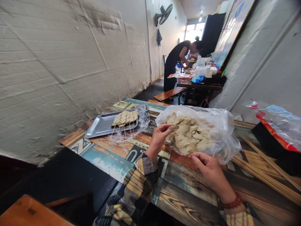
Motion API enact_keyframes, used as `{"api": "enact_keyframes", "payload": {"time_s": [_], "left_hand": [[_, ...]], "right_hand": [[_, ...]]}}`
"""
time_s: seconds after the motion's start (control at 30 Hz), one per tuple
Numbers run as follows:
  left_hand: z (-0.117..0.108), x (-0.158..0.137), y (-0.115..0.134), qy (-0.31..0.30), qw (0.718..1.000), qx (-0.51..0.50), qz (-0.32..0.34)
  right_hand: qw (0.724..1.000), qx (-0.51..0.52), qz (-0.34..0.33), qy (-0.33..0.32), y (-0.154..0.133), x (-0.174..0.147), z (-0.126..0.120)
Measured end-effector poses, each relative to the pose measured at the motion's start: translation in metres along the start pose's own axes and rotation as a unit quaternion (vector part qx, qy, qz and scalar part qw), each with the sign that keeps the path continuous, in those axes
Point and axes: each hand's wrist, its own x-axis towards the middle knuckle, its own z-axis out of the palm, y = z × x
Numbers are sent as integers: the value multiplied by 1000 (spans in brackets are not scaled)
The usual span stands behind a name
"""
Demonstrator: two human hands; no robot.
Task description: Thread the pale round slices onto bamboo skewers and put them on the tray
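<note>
My left hand (160, 138) pinches one pale beige oval slice (173, 128) between thumb and fingers. Many similar slices (187, 138) lie heaped in an opened clear plastic bag (219, 133) on the table. At the bag's near edge is my right hand (207, 166), a red beaded bracelet on its wrist. Its thumb and forefinger are closed together beside the lowest slices; whether something thin is between them is not clear. To the left, slices threaded on several wooden skewers (124, 118) rest on a metal tray (100, 125), their sticks pointing toward me.
Bundled bare skewers (268, 178) lie on the patterned table (188, 185) at right, near a black box (270, 138) with plastic packaging. Crumpled clear film (143, 117) touches the tray. Farther back, a person (175, 62) bends over another table; a wooden bench (169, 94) stands between.
</note>
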Motion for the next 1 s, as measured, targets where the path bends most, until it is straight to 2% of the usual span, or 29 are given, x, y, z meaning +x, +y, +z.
{"api": "enact_keyframes", "payload": {"time_s": [0.3,0.73,1.0], "left_hand": [[1,1,0,24,1000,-17,-11],[0,2,-3,17,1000,12,20],[1,1,-4,4,999,31,16]], "right_hand": [[1000,2,-11,8,-4,-1,0],[999,-27,-21,15,1,0,1],[999,-36,-24,17,5,0,2]]}}
